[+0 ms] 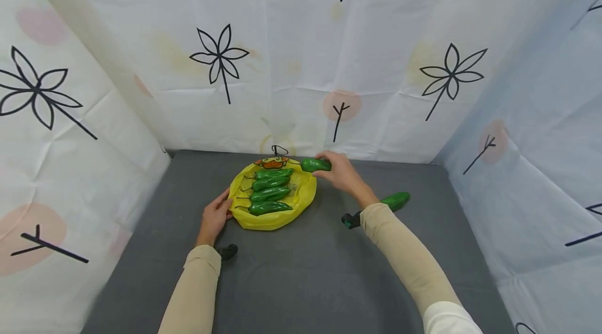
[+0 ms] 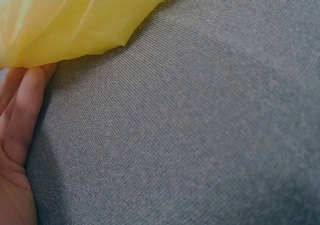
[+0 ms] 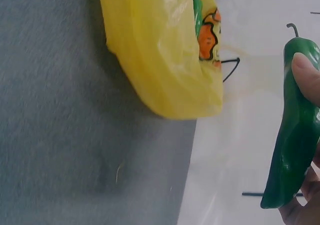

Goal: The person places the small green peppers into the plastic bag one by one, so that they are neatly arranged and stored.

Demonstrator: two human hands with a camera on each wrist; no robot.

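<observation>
A yellow plastic bag (image 1: 304,199) with an orange cartoon print lies spread on the grey table, and several glossy green peppers (image 1: 270,194) rest in a column inside it. At the bag's left rim, my left hand (image 1: 216,216) holds the edge; in the left wrist view its fingertips pass out of sight behind the yellow plastic (image 2: 90,25). My right hand (image 1: 342,171) grips another green pepper (image 1: 315,165) between thumb and fingers, just beyond the bag's upper right rim. That pepper (image 3: 295,120) shows its curved stem in the right wrist view.
A further green vegetable (image 1: 396,200) lies on the table (image 1: 301,281) to the right, partly hidden behind my right forearm. Patterned white cloth (image 1: 291,52) encloses the table at the back and both sides. Black straps with small devices sit on both wrists.
</observation>
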